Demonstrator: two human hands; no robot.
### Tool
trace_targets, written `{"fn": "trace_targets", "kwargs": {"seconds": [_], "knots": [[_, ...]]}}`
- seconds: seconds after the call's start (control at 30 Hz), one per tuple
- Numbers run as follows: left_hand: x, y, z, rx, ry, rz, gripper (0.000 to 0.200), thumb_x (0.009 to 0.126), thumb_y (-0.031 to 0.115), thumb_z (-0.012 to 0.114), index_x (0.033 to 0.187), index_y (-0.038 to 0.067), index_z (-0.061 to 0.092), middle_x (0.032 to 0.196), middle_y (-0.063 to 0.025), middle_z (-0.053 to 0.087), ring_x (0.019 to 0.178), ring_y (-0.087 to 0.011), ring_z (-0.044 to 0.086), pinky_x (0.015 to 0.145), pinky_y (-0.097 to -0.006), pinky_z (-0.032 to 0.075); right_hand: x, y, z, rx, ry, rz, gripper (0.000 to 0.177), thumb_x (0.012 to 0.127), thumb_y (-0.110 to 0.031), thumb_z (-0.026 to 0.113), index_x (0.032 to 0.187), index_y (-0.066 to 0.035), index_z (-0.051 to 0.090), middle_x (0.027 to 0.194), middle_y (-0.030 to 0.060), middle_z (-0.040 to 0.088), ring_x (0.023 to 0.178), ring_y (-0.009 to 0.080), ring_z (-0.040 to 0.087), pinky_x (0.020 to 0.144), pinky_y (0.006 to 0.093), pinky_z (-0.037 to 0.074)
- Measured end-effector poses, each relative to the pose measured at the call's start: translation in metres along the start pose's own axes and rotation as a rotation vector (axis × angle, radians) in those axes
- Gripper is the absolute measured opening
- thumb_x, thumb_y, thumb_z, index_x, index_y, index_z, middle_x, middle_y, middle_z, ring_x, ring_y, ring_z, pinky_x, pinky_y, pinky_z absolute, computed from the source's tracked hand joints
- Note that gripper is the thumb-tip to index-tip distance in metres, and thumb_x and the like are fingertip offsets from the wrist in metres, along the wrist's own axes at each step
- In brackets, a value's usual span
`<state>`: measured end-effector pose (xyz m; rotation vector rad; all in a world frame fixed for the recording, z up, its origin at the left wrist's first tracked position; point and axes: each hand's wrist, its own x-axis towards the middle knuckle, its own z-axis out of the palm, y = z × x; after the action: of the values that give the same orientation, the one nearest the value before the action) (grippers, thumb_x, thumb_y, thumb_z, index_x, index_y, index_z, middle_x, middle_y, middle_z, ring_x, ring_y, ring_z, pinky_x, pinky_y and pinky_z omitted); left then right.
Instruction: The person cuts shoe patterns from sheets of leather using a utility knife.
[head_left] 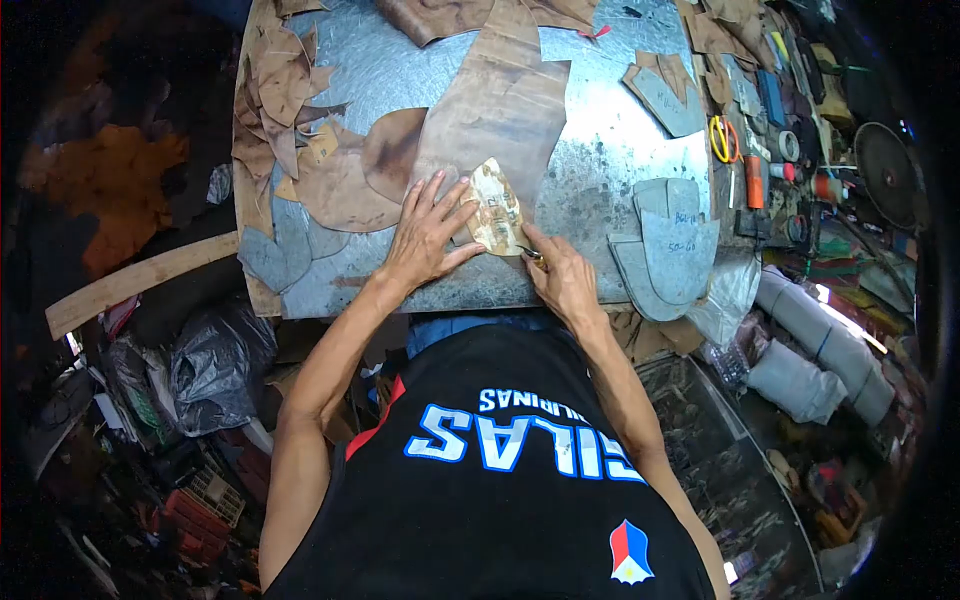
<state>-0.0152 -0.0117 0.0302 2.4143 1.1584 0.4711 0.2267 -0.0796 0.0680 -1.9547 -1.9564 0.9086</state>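
Note:
My left hand (432, 236) lies flat with its fingers spread, pressing on the edge of a worn cream pattern piece (494, 210). That pattern rests on a large sheet of brown leather (500, 110), near the front edge of the metal-topped table (600, 130). On the pattern's lower right side, my right hand (566, 284) is closed around a small knife (535, 258). Only a short part of the knife shows between the fingers, and its tip is hard to make out. Cut leather pieces (345, 190) overlap just left of my left hand.
Grey marked patterns (675, 245) lie at the table's right, with more grey pieces (665, 100) behind them. Leather scraps (280, 90) pile along the left edge. Yellow-and-orange-handled scissors (724, 140) and an orange cylinder (753, 182) sit among tools on the right.

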Motion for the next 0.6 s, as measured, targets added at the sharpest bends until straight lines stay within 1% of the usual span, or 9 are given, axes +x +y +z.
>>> {"fn": "trace_targets", "kwargs": {"seconds": [0.07,0.13,0.2,0.37,0.47,0.53,0.57,0.6], "knots": [[-0.001,0.001,0.003,-0.003,0.012,-0.013,0.056,0.080,0.046,0.074,0.122,0.010,0.064,0.147,-0.0130,0.045,0.141,-0.0398,0.031,0.114,-0.0553,0.024,0.001,0.000,0.000,0.019,-0.008,0.007,0.046,0.087,-0.020,0.068,0.132,-0.019,0.059,0.090,0.0161,0.064,0.079,0.0375,0.064,0.068,0.0470,0.051],[-0.002,0.002,0.004,0.002,0.026,-0.033,0.054,0.080,0.045,0.074,0.120,0.009,0.066,0.148,-0.0129,0.044,0.140,-0.0401,0.031,0.114,-0.0552,0.024,0.002,0.002,0.000,-0.003,-0.009,-0.011,0.051,0.083,-0.016,0.069,0.133,-0.019,0.057,0.090,0.0153,0.063,0.076,0.0367,0.065,0.067,0.0477,0.052],[-0.004,0.007,0.008,-0.036,0.093,-0.071,0.052,0.080,0.044,0.074,0.120,0.010,0.066,0.149,-0.0126,0.043,0.140,-0.0404,0.031,0.114,-0.0556,0.023,0.002,0.001,0.000,0.010,-0.011,-0.006,0.051,0.083,-0.016,0.069,0.133,-0.019,0.058,0.090,0.0152,0.063,0.076,0.0366,0.065,0.067,0.0476,0.053],[-0.008,0.009,0.010,-0.021,0.086,-0.062,0.049,0.081,0.043,0.074,0.119,0.012,0.066,0.148,-0.0130,0.043,0.140,-0.0401,0.032,0.114,-0.0565,0.023,0.002,-0.001,0.001,-0.031,-0.002,-0.006,0.051,0.083,-0.016,0.070,0.132,-0.020,0.059,0.089,0.0152,0.062,0.076,0.0364,0.065,0.068,0.0477,0.053],[-0.008,0.010,0.012,-0.048,0.067,-0.064,0.049,0.082,0.042,0.073,0.120,0.012,0.066,0.147,-0.0133,0.044,0.140,-0.0394,0.032,0.114,-0.0562,0.023,0.001,0.001,-0.003,-0.039,-0.007,0.020,0.049,0.083,-0.014,0.069,0.131,-0.017,0.060,0.090,0.0166,0.065,0.078,0.0367,0.065,0.069,0.0471,0.053],[-0.008,0.009,0.012,-0.021,0.081,-0.075,0.048,0.083,0.042,0.072,0.121,0.013,0.066,0.146,-0.0135,0.045,0.140,-0.0388,0.032,0.114,-0.0560,0.022,0.007,0.010,-0.007,0.211,-0.008,-0.038,0.046,0.084,-0.011,0.065,0.130,-0.013,0.061,0.088,0.0179,0.068,0.075,0.0322,0.067,0.067,0.0454,0.053],[-0.008,0.008,0.012,-0.019,0.069,-0.081,0.051,0.082,0.042,0.074,0.124,0.015,0.065,0.147,-0.0133,0.046,0.140,-0.0387,0.034,0.114,-0.0558,0.022,0.008,0.010,-0.015,0.343,-0.078,0.142,0.042,0.086,-0.010,0.060,0.128,-0.009,0.061,0.077,0.0164,0.067,0.065,0.0225,0.063,0.063,0.0402,0.051],[-0.009,0.009,0.012,-0.028,0.064,-0.079,0.051,0.082,0.042,0.074,0.124,0.015,0.065,0.147,-0.0133,0.046,0.140,-0.0387,0.034,0.114,-0.0558,0.022,0.007,0.007,-0.025,0.340,-0.079,0.152,0.042,0.086,-0.010,0.060,0.128,-0.009,0.061,0.077,0.0164,0.067,0.065,0.0225,0.063,0.063,0.0402,0.051]]}}
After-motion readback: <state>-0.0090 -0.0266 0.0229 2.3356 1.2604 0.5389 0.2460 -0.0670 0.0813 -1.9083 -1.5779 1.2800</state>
